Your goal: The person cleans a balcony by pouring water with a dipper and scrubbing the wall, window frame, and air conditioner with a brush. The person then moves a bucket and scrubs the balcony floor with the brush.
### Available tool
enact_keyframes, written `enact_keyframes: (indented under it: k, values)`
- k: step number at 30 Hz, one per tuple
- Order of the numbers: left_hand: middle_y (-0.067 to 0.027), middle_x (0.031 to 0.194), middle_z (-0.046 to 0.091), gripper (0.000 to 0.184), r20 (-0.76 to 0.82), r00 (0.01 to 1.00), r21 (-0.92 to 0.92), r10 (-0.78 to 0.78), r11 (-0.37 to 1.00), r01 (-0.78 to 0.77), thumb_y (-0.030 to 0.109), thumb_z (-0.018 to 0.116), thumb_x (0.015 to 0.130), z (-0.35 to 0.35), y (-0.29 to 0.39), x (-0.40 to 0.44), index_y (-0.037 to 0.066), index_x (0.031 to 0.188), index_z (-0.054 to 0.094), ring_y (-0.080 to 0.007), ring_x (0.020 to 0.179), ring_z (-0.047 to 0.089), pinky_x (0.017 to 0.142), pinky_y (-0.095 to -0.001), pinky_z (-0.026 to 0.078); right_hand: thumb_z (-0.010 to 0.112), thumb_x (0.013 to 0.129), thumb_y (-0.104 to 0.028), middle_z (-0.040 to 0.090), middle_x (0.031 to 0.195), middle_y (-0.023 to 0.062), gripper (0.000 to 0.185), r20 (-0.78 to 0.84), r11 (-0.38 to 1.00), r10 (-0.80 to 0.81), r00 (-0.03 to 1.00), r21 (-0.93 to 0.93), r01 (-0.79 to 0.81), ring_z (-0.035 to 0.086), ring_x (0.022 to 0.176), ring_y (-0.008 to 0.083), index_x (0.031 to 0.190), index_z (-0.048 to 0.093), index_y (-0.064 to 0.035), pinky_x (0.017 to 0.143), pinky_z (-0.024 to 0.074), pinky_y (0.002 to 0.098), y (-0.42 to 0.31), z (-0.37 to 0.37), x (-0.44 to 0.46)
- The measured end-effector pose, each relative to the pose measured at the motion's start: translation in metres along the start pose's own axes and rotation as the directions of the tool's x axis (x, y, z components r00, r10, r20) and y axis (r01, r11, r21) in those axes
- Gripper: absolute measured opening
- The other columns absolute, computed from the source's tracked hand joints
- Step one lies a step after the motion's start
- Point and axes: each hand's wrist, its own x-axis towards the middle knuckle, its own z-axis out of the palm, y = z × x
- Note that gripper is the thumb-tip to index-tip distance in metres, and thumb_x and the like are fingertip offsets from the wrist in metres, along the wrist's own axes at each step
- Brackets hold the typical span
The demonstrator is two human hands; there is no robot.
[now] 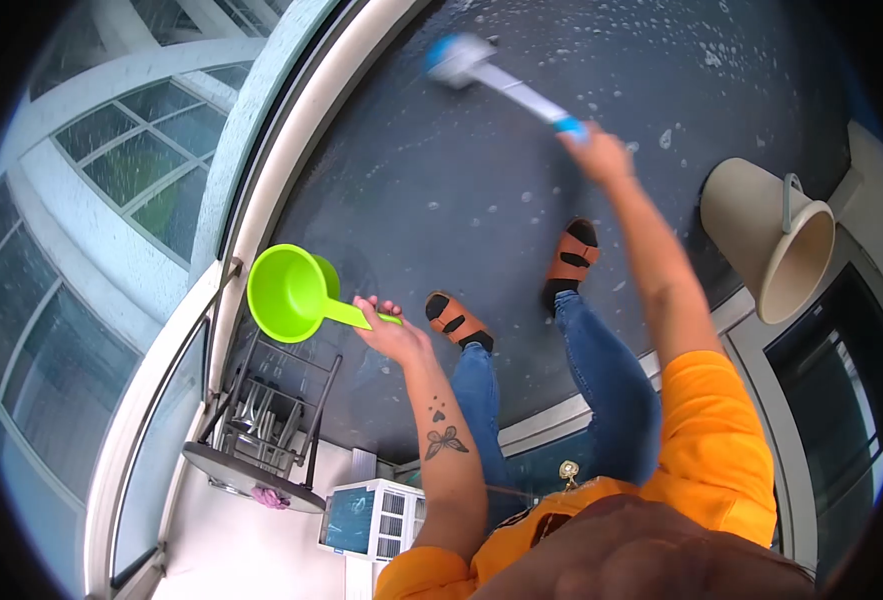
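A bright green dipper is in my left hand, its handle gripped and its round bowl tipped so the inside faces me. My right hand is stretched forward and wrapped round the blue end of a white-and-blue scrub brush. The brush head at the far end is blurred by motion, over the dark floor. I cannot tell whether its bristles touch the floor. White suds and wet spots lie on the floor around it.
A beige bucket lies tilted at the right, its mouth toward me. Along the left runs a curved window ledge. A small round table on metal legs and a white boxy unit stand lower left. My sandalled feet are on the floor.
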Motion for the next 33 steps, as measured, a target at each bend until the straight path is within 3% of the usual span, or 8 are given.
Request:
enact_keyframes:
  k: [4,7,14,19,22,27,30,33]
  values:
    - [-0.0019,0.083,0.048,0.023,0.034,0.999,0.226,-0.033,0.974,0.025,0.023,0.051,0.089,0.0,0.006,-0.036,0.005,0.103,0.045,-0.0083,0.064,0.043,0.055,-0.0225,0.036,0.04,0.079,-0.065,0.061,0.094,0.0226,0.066,-0.364,0.926,0.332,0.87,-0.051,-0.374,0.059,0.09,0.0377,0.104,0.053,-0.0048,0.076,0.046,0.0459,0.195,-0.126,0.059]
    - [-0.0016,0.083,0.049,0.022,0.077,0.996,0.357,-0.053,0.934,0.021,0.023,0.052,0.089,0.014,0.026,-0.074,0.006,0.101,0.046,-0.0083,0.062,0.044,0.053,-0.0217,0.037,0.04,0.08,-0.063,0.061,0.095,0.0213,0.064,-0.43,0.874,0.453,0.781,0.041,-0.485,0.058,0.091,0.0393,0.103,0.054,-0.0053,0.077,0.0453,0.047,0.226,-0.208,0.053]
    - [-0.0027,0.08,0.05,0.028,0.347,0.929,0.484,-0.132,0.873,-0.057,0.023,0.055,0.087,0.075,0.092,-0.148,0.004,0.107,0.047,-0.0086,0.057,0.047,0.051,-0.0216,0.038,0.06,0.076,-0.046,0.063,0.082,0.0163,0.042,-0.153,0.969,0.027,0.988,0.245,0.012,0.061,0.078,0.0356,0.095,0.054,-0.0084,0.067,0.047,0.0458,0.082,-0.189,-0.032]
    - [-0.0031,0.079,0.054,0.023,0.437,0.885,0.605,-0.16,0.78,-0.158,0.017,0.056,0.087,0.126,0.11,-0.146,0.003,0.105,0.05,-0.0083,0.058,0.048,0.053,-0.0207,0.039,0.062,0.075,-0.041,0.063,0.088,0.0126,0.04,0.212,0.961,-0.249,0.945,0.174,0.214,0.063,0.084,0.0288,0.096,0.059,-0.0078,0.073,0.0499,0.0397,-0.049,-0.096,-0.025]
    - [-0.0024,0.078,0.055,0.023,0.417,0.881,0.721,-0.224,0.672,-0.17,0.017,0.057,0.086,0.162,0.11,-0.128,0.003,0.103,0.052,-0.0081,0.058,0.049,0.054,-0.0205,0.039,0.061,0.074,-0.044,0.064,0.088,0.0119,0.039,0.141,0.934,-0.349,0.926,0.127,0.333,0.063,0.083,0.0281,0.093,0.061,-0.0092,0.071,0.0495,0.04,-0.059,-0.106,0.038]
    - [-0.0022,0.078,0.056,0.024,0.478,0.818,0.813,-0.321,0.514,-0.273,0.02,0.058,0.084,0.203,0.102,-0.094,0.002,0.1,0.054,-0.008,0.059,0.049,0.054,-0.021,0.039,0.054,0.074,-0.056,0.063,0.096,0.0143,0.051,-0.114,0.996,0.017,0.993,0.086,-0.007,0.059,0.092,0.0317,0.105,0.06,-0.0155,0.077,0.047,0.0418,0.089,-0.237,0.184]
    - [-0.0023,0.078,0.057,0.026,0.442,0.817,0.856,-0.372,0.448,-0.259,0.021,0.059,0.084,0.219,0.102,-0.091,0.002,0.101,0.055,-0.008,0.06,0.05,0.054,-0.021,0.039,0.049,0.077,-0.059,0.062,0.1,0.015,0.055,-0.325,0.921,0.362,0.874,0.266,-0.283,0.057,0.095,0.0353,0.106,0.057,-0.0134,0.081,0.0446,0.0458,0.195,-0.301,0.243]
    - [-0.0027,0.078,0.058,0.026,0.436,0.798,0.874,-0.416,0.406,-0.267,0.021,0.059,0.084,0.233,0.107,-0.094,0.002,0.101,0.055,-0.0081,0.06,0.05,0.053,-0.0207,0.039,0.041,0.08,-0.063,0.062,0.097,0.0171,0.057,-0.413,0.894,0.446,0.794,0.25,-0.372,0.056,0.095,0.0386,0.105,0.054,-0.0128,0.078,0.0431,0.0488,0.242,-0.361,0.244]
